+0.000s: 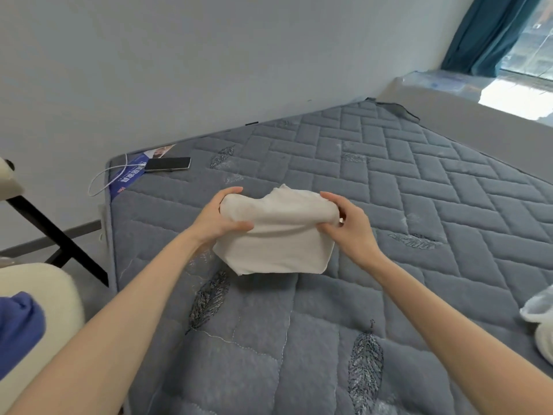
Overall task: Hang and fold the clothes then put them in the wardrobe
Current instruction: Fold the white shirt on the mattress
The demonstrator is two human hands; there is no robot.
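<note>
A folded beige cloth [275,235] is held up over the bed [389,205]. The left grip [221,218] is clamped round its left end and the right grip [348,227] pinches its right end. A phone [167,164] lies near the bed's far corner.

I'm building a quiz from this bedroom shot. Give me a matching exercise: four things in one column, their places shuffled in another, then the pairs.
Things: 1 cream garment; 2 phone; 3 blue cloth; 4 teal curtain.
Places: A beside the window; B gripped by left hand and right hand above the mattress; C on the cream chair; D on the mattress's far left corner.
Pairs: 1-B; 2-D; 3-C; 4-A.
</note>
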